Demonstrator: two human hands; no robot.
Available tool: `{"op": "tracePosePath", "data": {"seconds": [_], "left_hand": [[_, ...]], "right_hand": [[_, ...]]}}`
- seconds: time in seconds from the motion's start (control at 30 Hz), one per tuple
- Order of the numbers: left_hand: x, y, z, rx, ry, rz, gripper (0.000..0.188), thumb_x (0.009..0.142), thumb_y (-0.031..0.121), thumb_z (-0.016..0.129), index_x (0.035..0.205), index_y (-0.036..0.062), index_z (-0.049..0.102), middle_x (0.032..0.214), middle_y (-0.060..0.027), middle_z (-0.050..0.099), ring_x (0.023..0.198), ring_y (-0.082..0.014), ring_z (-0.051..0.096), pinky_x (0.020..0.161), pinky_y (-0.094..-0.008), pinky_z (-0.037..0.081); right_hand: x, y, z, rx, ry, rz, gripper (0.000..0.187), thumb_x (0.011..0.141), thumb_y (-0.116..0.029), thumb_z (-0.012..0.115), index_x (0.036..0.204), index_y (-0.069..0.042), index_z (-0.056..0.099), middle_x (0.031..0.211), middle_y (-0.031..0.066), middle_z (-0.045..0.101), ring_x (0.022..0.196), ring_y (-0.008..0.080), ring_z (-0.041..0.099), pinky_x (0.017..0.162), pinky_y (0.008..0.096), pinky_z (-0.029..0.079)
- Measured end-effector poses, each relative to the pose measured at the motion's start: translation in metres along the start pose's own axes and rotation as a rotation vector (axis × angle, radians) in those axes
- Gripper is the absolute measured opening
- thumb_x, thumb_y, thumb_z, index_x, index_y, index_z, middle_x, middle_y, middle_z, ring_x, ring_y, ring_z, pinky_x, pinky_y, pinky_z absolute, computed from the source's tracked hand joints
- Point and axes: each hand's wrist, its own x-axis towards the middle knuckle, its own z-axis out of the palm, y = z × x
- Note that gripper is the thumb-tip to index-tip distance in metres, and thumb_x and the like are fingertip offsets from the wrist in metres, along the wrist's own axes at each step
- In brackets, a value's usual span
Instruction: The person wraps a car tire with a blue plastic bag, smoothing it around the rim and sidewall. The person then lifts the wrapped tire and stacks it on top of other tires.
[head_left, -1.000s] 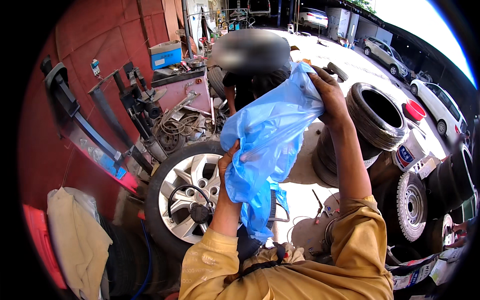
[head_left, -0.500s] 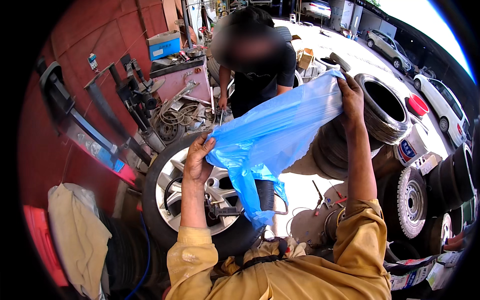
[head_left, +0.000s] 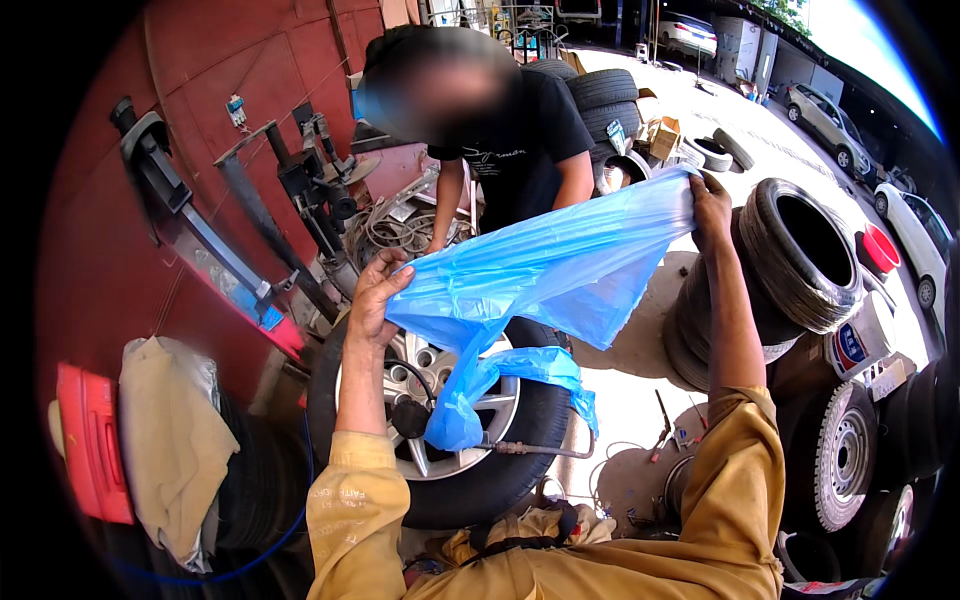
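A thin blue plastic bag (head_left: 530, 270) is stretched out in front of me. One end is pinched in my left hand (head_left: 374, 300), the other in my right hand (head_left: 712, 210), which is higher and farther off. Its loose strip hangs over a wheel with a silver alloy rim (head_left: 497, 408) and black tyre (head_left: 535, 450), lying flat below. A round dark gauge (head_left: 409, 418) with a hose sits on the rim, and a metal tube (head_left: 530, 449) reaches across the tyre; the bag partly hides both.
Across the wheel a person in a black T-shirt (head_left: 545, 130) leans over. Stacked tyres (head_left: 790, 250) stand at right, with tools (head_left: 661, 430) on the ground. At left are a metal machine arm (head_left: 190, 205), a beige cloth (head_left: 175, 440) and a red case (head_left: 92, 445).
My view has turned, so the surroundings sit farther right. The bag is pulled out more smoothly between my hands. The other person has leaned further to the left.
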Motion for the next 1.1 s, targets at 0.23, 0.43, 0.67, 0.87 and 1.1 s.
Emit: {"op": "tracePosePath", "data": {"seconds": [0.23, 0.43, 0.67, 0.87, 1.1], "left_hand": [[0.031, -0.044, 0.001, -0.186, 0.246, -0.029, 0.020, 0.095, 0.007, 0.062, 0.114, 0.0057, 0.058, 0.099, -0.0088, 0.066, 0.091, -0.0212, 0.066, 0.082, -0.0346, 0.055], [0.032, -0.055, 0.007, -0.204, 0.205, -0.167, 0.026, 0.096, 0.011, 0.062, 0.122, 0.0060, 0.060, 0.107, -0.0073, 0.068, 0.099, -0.0205, 0.066, 0.089, -0.0356, 0.053], [0.010, -0.055, 0.012, -0.147, 0.216, -0.155, 0.025, 0.097, 0.008, 0.060, 0.123, 0.0074, 0.060, 0.113, -0.0086, 0.068, 0.105, -0.0216, 0.065, 0.094, -0.0360, 0.052], [-0.001, -0.020, -0.075, -0.174, 0.317, -0.046, 0.020, 0.097, 0.006, 0.062, 0.116, 0.0102, 0.062, 0.109, -0.0103, 0.070, 0.100, -0.0219, 0.067, 0.090, -0.0392, 0.055], [0.016, -0.009, -0.125, 0.023, 0.320, 0.067, 0.028, 0.098, 0.019, 0.062, 0.123, 0.0087, 0.058, 0.118, -0.0102, 0.065, 0.109, -0.0230, 0.062, 0.098, -0.0436, 0.050]], "right_hand": [[-0.160, 0.106, 0.020, -0.125, 0.724, -0.183, 0.042, 0.099, -0.026, 0.060, 0.119, 0.010, 0.052, 0.108, 0.0177, 0.060, 0.099, 0.0262, 0.057, 0.091, 0.0383, 0.046], [-0.317, 0.114, 0.101, 0.340, -0.210, 0.534, 0.068, 0.097, -0.048, 0.061, 0.131, 0.009, 0.049, 0.111, 0.0168, 0.064, 0.102, 0.0192, 0.063, 0.082, 0.0280, 0.051], [-0.277, 0.105, 0.187, 0.745, -0.128, 0.822, 0.049, 0.099, -0.030, 0.062, 0.123, 0.011, 0.051, 0.112, 0.0183, 0.063, 0.100, 0.0283, 0.066, 0.085, 0.0454, 0.057], [-0.252, 0.133, 0.162, 0.883, 0.027, 0.729, 0.018, 0.100, -0.025, 0.062, 0.100, -0.007, 0.059, 0.070, 0.0029, 0.055, 0.054, 0.0117, 0.051, 0.051, 0.0268, 0.045], [-0.218, 0.096, 0.126, 0.196, -0.116, 0.292, 0.022, 0.101, -0.018, 0.058, 0.105, 0.002, 0.066, 0.079, 0.0020, 0.063, 0.064, 0.0081, 0.057, 0.055, 0.0234, 0.047]]}}
